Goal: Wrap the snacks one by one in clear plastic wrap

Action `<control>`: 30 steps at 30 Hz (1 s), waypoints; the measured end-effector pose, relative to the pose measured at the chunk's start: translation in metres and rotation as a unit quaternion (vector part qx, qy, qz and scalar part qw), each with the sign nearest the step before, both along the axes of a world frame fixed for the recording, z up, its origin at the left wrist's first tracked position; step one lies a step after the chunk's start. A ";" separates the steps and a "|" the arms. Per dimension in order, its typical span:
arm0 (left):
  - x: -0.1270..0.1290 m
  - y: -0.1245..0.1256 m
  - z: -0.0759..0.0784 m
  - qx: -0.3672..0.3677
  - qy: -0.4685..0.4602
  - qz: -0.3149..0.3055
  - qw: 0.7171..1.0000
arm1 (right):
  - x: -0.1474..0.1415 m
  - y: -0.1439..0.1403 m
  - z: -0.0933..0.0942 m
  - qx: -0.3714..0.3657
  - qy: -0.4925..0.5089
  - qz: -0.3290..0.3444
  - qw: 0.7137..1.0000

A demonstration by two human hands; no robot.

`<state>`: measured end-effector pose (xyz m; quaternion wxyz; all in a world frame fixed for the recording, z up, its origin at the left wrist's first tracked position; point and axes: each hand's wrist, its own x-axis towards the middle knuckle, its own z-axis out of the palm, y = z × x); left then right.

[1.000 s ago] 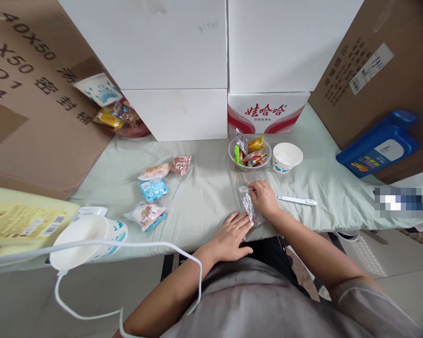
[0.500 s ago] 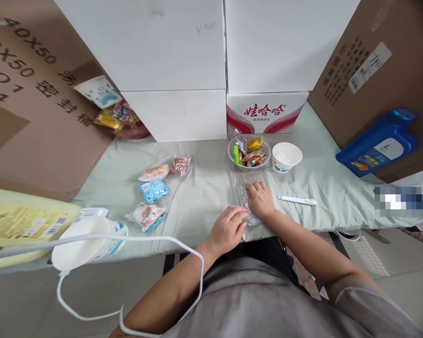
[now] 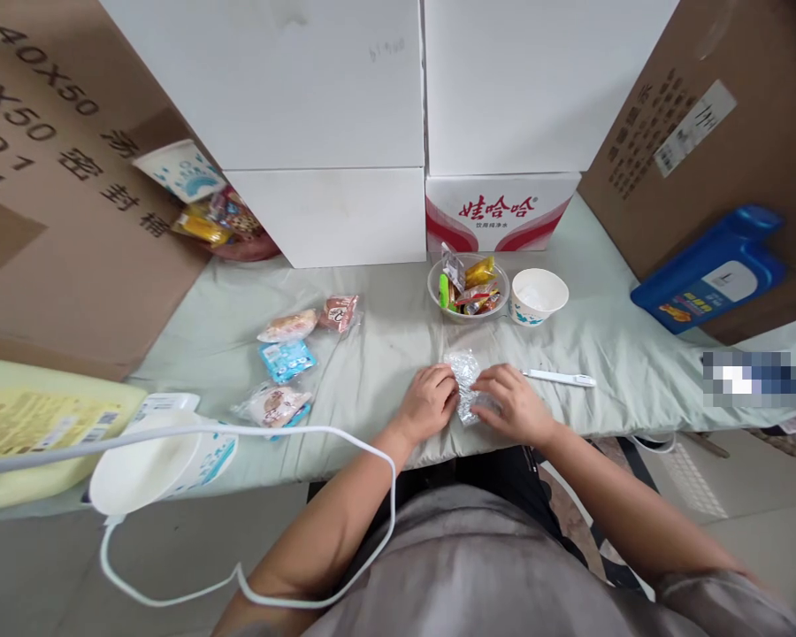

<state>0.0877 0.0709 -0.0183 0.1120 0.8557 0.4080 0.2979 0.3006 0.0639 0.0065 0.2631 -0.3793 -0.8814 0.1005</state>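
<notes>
A crinkled sheet of clear bubble wrap lies on the pale green cloth right in front of me. My left hand is at its left edge with the fingers curled onto it; the thumb side is partly hidden. On the other side, my right hand has its fingers apart, their tips touching the wrap's right edge. Just beyond my right hand lies a slim white pen-like cutter. Behind the wrap sit a clear plastic bowl of wrapped snacks and a white paper cup.
Several packaged snacks lie to the left. A white cable loops past a tipped paper tub and over my left forearm. White boxes stand behind, cardboard boxes at both sides, and a blue bottle at right.
My right hand has moved right, off the middle of the bubble wrap to its right edge, fingers spreading. My left hand has shifted slightly forward to the left edge.
</notes>
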 end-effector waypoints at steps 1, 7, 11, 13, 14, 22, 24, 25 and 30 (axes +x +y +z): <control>0.000 0.000 0.001 -0.001 -0.004 0.001 1.000 | 0.003 -0.009 -0.002 -0.009 -0.020 0.032 0.999; 0.001 -0.003 0.005 0.004 0.020 -0.064 0.998 | 0.006 -0.049 -0.013 0.003 -0.070 0.032 0.997; 0.002 -0.005 0.006 0.001 0.036 -0.100 0.994 | 0.006 -0.059 -0.014 0.041 -0.071 0.012 0.997; 0.002 -0.006 0.008 -0.010 0.040 -0.095 0.995 | 0.006 -0.060 -0.015 0.047 -0.066 0.022 0.996; 0.002 -0.006 0.008 -0.016 0.040 -0.091 0.995 | 0.006 -0.059 -0.015 0.047 -0.063 0.032 0.996; -0.001 -0.003 0.004 -0.044 0.018 -0.102 0.994 | 0.005 -0.021 0.003 0.011 -0.076 0.067 0.995; -0.002 -0.001 0.000 -0.034 0.016 -0.098 0.994 | 0.002 -0.005 0.008 -0.008 -0.100 0.023 0.995; -0.002 -0.001 -0.001 -0.028 0.017 -0.097 0.995 | 0.000 0.003 0.009 -0.023 -0.116 0.002 0.993; -0.001 0.001 -0.004 -0.013 0.016 -0.089 0.996 | -0.018 0.032 0.008 -0.111 -0.195 -0.089 0.970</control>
